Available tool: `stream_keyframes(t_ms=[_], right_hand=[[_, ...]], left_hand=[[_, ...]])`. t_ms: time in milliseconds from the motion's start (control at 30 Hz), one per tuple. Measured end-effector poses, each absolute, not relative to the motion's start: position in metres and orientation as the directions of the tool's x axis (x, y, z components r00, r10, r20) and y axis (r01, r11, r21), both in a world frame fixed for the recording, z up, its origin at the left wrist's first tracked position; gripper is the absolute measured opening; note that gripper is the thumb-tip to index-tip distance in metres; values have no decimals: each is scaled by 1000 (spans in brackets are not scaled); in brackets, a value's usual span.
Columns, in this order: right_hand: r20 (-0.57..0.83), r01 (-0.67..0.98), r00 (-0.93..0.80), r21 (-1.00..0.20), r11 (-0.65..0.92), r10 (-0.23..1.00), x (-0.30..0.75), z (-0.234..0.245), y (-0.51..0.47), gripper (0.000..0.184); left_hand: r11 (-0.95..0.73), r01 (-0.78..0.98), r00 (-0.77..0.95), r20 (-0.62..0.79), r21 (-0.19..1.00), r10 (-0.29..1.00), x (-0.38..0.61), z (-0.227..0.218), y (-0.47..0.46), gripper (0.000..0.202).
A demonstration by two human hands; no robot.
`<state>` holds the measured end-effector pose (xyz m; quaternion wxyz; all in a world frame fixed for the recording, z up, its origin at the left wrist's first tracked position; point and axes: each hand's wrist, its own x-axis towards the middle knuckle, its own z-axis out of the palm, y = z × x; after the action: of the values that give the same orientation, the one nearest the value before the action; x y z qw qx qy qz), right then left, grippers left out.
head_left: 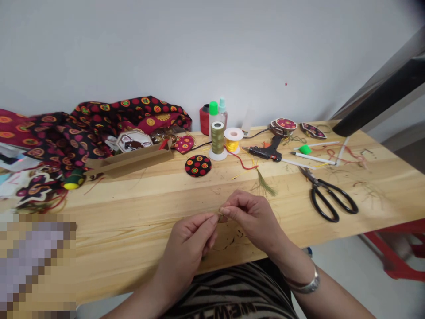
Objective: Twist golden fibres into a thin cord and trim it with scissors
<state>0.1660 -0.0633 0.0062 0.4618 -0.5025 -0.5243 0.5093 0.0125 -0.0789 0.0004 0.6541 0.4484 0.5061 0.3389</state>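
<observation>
Near the table's front edge, my left hand point(192, 239) and my right hand point(254, 217) meet with fingertips almost touching. Both are closed in a pinch on what looks like a thin thread point(220, 215), mostly hidden by the fingers. A speck of green shows beneath my left hand. Just beyond my right hand lies an olive thread tassel point(264, 182) with a red cord point(244, 166). Farther back stand an olive thread spool point(217, 139) and a spool of yellow cord point(233, 144). A round patterned fabric piece point(198, 166) lies left of them.
Black-handled scissors point(327, 195) lie at the right, below a glue gun point(268, 153) and a white pen point(314, 157). A cardboard tray point(133, 161) and patterned cloth point(133, 106) occupy the left. Bottles point(213, 115) stand near the wall. A red stool point(395, 252) is beyond the table edge.
</observation>
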Motion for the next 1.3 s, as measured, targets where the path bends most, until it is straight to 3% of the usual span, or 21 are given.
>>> stream_keyframes(t_ms=[367,500,633,767,1167,1300], right_hand=[[-30,140,-138,-990,-11,990,168,4,-62,12],[4,156,-154,-987,28,988,169,2,-64,12],[-51,125,-110,-991,-37,993,167,-1,-64,13],[-103,94,-67,-991,-97,992,163,-2,-65,14],[-130,-9,-107,-991,-132,986,160,1,-67,14],[-109,-5,-32,-994,-109,994,164,0,-67,19]], left_hand=[[292,195,288,-339,936,896,11,7,-79,25],[370,62,283,-372,927,884,12,2,-77,29],[505,-155,281,-452,849,847,12,1,-76,27],[546,-240,251,-492,803,834,14,5,-75,26],[465,-45,254,-440,884,861,12,-2,-78,27],[463,-47,210,-445,885,871,12,-2,-79,25]])
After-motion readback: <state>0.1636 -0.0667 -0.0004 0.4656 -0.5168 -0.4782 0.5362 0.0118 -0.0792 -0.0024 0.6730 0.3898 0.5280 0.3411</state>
